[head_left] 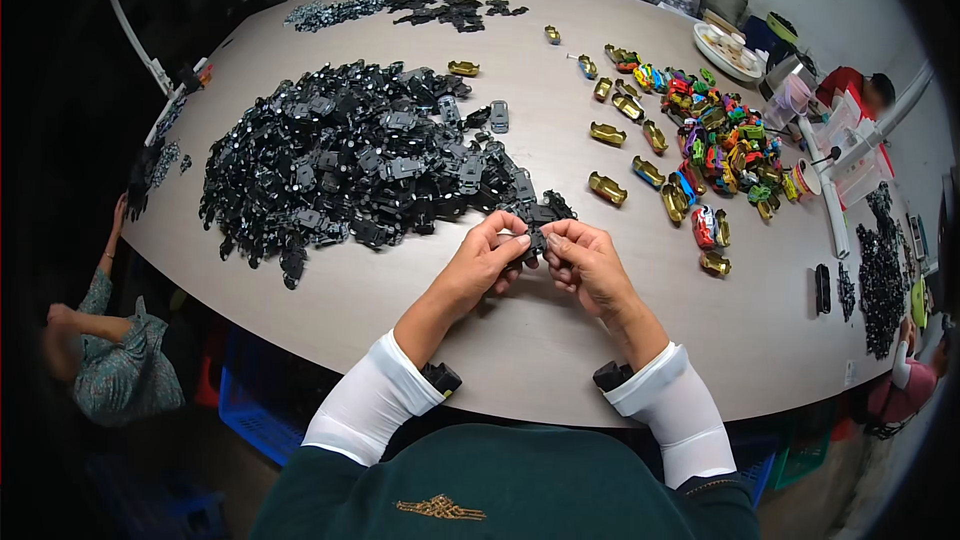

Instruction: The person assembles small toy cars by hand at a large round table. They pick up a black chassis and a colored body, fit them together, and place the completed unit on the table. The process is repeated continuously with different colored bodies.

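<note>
My left hand and my right hand meet over the near middle of a round beige table. Between their fingertips they pinch a small black plastic part. Just beyond the hands lies the near edge of a big heap of black and grey toy-car chassis parts. Both forearms wear white sleeves with a small black device at each wrist.
Several gold toy-car shells lie to the right, beside a pile of multicoloured toy cars. A person sits across the table by another black pile. Other people sit at the left and right edges. White lamp arms and trays stand at the right.
</note>
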Action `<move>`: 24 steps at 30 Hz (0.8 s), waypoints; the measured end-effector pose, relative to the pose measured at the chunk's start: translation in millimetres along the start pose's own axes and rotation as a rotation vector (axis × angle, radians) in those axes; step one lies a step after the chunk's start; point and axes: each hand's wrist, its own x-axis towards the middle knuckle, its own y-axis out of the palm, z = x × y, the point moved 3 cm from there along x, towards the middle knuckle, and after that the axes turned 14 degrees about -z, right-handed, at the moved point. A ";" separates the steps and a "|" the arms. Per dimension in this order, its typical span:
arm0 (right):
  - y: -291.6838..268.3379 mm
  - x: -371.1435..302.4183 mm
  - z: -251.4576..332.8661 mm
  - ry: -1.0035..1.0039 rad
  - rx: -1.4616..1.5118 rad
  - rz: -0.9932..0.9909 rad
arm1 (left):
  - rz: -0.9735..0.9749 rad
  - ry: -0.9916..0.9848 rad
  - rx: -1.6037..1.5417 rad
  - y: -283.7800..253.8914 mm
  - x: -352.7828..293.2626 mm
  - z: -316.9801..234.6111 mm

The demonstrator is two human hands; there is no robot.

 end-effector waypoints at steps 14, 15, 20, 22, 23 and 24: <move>2.4 -5.4 -2.1 0.143 0.152 0.054 | 0.017 0.082 0.067 3.8 -4.8 -3.8; 2.3 -4.7 -3.0 0.150 0.173 0.063 | 0.024 0.077 0.042 3.0 -4.5 -3.1; 3.1 -3.1 -5.7 0.139 0.211 0.088 | 0.003 0.111 0.074 3.9 -5.5 -4.7; 4.4 -4.0 -5.1 0.118 0.183 0.077 | -0.020 0.148 0.110 4.2 -6.9 -7.2; 5.3 -4.4 -4.6 0.106 0.169 0.072 | -0.029 0.221 0.127 4.4 -6.0 -7.2; 5.7 -4.3 -5.1 0.057 0.105 0.054 | -0.039 0.294 0.144 4.2 -3.6 -4.9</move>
